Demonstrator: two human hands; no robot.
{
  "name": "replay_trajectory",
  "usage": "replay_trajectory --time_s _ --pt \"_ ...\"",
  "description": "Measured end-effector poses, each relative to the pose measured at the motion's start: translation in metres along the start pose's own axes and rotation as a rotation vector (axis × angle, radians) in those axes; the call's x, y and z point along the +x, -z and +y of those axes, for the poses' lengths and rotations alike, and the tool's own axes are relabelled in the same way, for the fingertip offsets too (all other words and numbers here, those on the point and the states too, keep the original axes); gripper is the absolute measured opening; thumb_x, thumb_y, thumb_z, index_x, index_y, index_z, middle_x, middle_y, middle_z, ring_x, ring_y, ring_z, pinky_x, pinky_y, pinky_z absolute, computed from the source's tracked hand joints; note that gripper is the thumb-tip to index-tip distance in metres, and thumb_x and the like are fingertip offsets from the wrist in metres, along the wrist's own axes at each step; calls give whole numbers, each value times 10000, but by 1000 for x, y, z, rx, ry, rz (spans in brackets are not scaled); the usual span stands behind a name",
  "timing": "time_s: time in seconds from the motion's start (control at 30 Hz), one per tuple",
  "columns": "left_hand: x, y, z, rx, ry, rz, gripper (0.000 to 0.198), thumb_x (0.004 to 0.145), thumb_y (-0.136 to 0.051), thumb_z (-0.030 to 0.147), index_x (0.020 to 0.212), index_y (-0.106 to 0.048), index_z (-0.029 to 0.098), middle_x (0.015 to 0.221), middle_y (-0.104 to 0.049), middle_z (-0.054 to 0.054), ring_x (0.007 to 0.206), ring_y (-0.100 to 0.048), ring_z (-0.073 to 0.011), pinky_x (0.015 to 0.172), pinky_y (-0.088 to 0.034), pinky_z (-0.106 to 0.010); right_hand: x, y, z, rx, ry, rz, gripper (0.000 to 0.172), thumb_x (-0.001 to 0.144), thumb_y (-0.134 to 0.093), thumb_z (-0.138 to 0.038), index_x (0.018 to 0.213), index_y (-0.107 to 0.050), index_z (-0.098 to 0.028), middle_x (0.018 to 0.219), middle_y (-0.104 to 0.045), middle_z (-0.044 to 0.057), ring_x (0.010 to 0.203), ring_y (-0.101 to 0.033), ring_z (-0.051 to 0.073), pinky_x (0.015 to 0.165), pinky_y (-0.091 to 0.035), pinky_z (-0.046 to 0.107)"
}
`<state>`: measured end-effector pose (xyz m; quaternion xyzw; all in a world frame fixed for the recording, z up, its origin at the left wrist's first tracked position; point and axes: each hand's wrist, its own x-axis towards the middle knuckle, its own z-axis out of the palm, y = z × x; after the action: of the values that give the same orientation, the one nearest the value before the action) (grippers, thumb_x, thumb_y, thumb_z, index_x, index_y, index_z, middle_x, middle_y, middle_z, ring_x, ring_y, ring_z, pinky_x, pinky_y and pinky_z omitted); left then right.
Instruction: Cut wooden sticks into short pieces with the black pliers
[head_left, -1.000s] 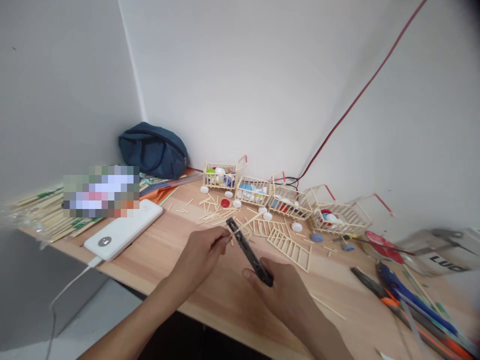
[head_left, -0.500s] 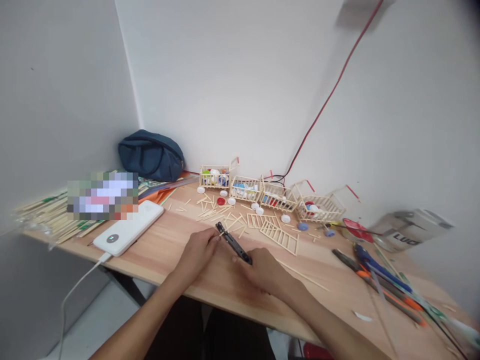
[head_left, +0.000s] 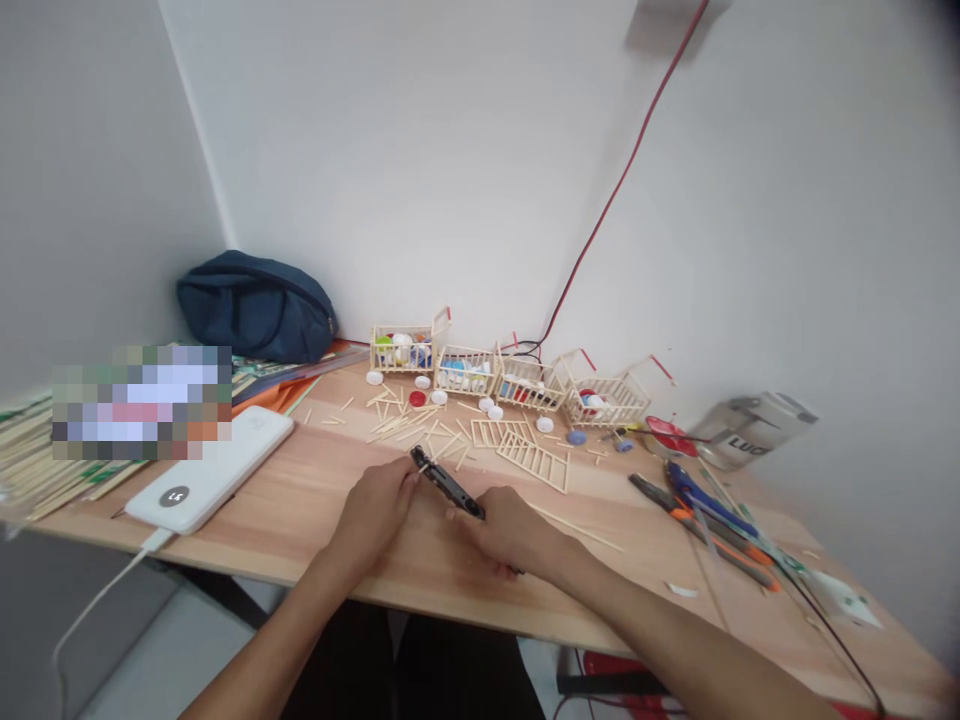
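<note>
In the middle of the table, my right hand [head_left: 506, 525] is wrapped around a slim black plier-like hand tool [head_left: 450, 485], which slants up and left. My left hand [head_left: 377, 508] is closed in a pinch at the tool's head. A short pale wooden stick [head_left: 424, 467] shows between its fingertips and the tool; most of it is hidden. Beyond the tool lie many cut stick pieces [head_left: 405, 425] and two ladder-like stick frames [head_left: 534, 460]. Behind these stand several small stick carts [head_left: 403, 350] with bottle-cap wheels and caps inside.
A white power bank [head_left: 214, 465] with a cable lies left, near a blurred-out patch and bundled sticks [head_left: 45, 455]. A blue bag [head_left: 259, 310] sits at the back. Orange-handled pliers [head_left: 720, 545], a blue glue gun [head_left: 694, 495] and a clear container [head_left: 757, 430] are at right.
The view has swung right, so everything sits further left in the picture. Both hands keep the same hold on the tool and the stick.
</note>
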<state>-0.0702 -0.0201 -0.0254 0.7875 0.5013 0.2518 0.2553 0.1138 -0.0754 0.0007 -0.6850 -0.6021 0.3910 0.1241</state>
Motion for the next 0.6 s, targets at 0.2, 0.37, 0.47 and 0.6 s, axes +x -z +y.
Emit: replay_trajectory --time_s 0.2,0.37,0.47,0.6 --pt "2 1 2 9 13 -14 239 878 -355 243 748 -549 191 786 -646 -64 735 -575 -192 661 -346 -259 1 1 2 -33 -3 3 447 791 -452 -573 563 -491 -191 363 -485 10 294 -502 153 283 -360 214" --pt "2 1 1 7 -8 -11 230 877 -361 239 759 -552 190 803 -654 -66 745 -584 -194 654 -347 -254 1 2 0 -26 6 8 418 791 -463 -539 560 -482 -192 356 -465 1 290 -503 156 273 -355 210" --pt "2 1 1 8 -1 -11 227 876 -370 238 769 -564 189 809 -661 -66 757 -590 -193 664 -352 -251 1 3 -1 -5 -3 -2 407 795 -459 -532 569 -476 -193 349 -461 -1 289 -505 161 270 -356 214" --pt "2 0 3 9 5 -22 230 874 -372 231 759 -565 183 798 -659 -60 743 -587 -185 654 -351 -248 2 3 1 -17 -27 -32 417 804 -445 -544 587 -472 -189 359 -475 4 301 -517 165 283 -369 218"
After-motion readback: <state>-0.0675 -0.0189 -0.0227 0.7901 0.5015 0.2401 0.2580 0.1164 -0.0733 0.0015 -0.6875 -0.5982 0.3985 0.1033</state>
